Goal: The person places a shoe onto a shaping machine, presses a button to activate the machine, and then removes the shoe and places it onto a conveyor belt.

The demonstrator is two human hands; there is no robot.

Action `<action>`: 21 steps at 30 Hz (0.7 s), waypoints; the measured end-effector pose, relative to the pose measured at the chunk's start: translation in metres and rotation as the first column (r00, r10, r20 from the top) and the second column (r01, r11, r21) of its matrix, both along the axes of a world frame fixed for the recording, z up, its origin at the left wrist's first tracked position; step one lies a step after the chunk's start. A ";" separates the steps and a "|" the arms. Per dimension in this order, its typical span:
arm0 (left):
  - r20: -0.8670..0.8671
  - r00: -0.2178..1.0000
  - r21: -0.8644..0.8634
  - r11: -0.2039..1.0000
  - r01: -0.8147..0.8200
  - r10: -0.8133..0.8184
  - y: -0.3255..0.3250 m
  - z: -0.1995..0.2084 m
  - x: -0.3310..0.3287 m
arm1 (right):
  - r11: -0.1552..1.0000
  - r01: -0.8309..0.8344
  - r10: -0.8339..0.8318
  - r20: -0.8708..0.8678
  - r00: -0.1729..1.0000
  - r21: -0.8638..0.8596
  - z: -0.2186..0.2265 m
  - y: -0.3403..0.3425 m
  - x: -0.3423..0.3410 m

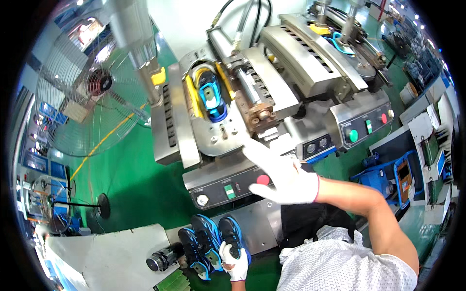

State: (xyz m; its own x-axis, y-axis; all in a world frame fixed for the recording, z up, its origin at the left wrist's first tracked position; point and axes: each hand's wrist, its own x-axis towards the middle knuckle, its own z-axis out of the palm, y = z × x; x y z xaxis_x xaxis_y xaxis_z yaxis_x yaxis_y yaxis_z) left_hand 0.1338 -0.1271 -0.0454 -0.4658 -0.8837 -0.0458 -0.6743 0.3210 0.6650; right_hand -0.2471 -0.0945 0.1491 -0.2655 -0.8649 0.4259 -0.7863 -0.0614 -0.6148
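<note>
My left hand (234, 264), in a white glove, is closed around the near end of a black and blue sports shoe (230, 231). Two similar shoes, a middle shoe (204, 232) and a left shoe (189, 247), lie beside it on the metal ledge. My right hand (290, 178), gloved too, is spread open above the control panel (213, 193) and holds nothing. Its thumb is close to a red button (262, 180); whether they touch I cannot tell. Beyond it, another black and blue shoe (211, 93) sits in the press station (224, 137) between yellow pads.
A second press station (310, 63) stands to the right, with a green button (352, 136) on its panel. At left are a large wire-guarded fan (99, 82) and a grey tabletop (107, 252). A black cylindrical device (164, 258) lies beside the shoes. A blue cart (383, 179) stands at right.
</note>
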 end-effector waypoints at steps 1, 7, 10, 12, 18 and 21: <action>-0.018 0.999 0.035 0.999 0.032 -0.032 -0.001 0.002 -0.002 | 0.996 0.087 -0.087 -0.057 0.995 0.004 -0.020 0.032 0.006; -0.001 1.000 0.236 0.972 0.001 0.000 -0.007 0.051 -0.030 | 0.922 0.250 -0.121 -0.393 0.911 0.296 -0.150 0.076 -0.014; -0.014 0.975 0.127 0.967 0.222 -0.222 0.006 0.081 -0.044 | 0.933 0.100 -0.089 -0.046 0.995 0.346 -0.100 0.109 -0.006; -0.162 0.941 0.221 0.919 0.327 -0.296 0.024 0.104 -0.075 | 0.959 0.067 -0.097 0.096 0.991 0.276 -0.104 0.159 0.006; -0.416 0.678 0.116 0.704 0.700 -0.606 0.124 0.150 -0.232 | 0.939 0.198 -0.317 0.483 0.816 0.281 -0.113 0.320 0.066; -0.580 0.410 -0.039 0.527 0.849 -0.704 0.193 0.161 -0.315 | 0.825 0.507 -0.563 0.283 0.777 0.249 -0.089 0.371 0.082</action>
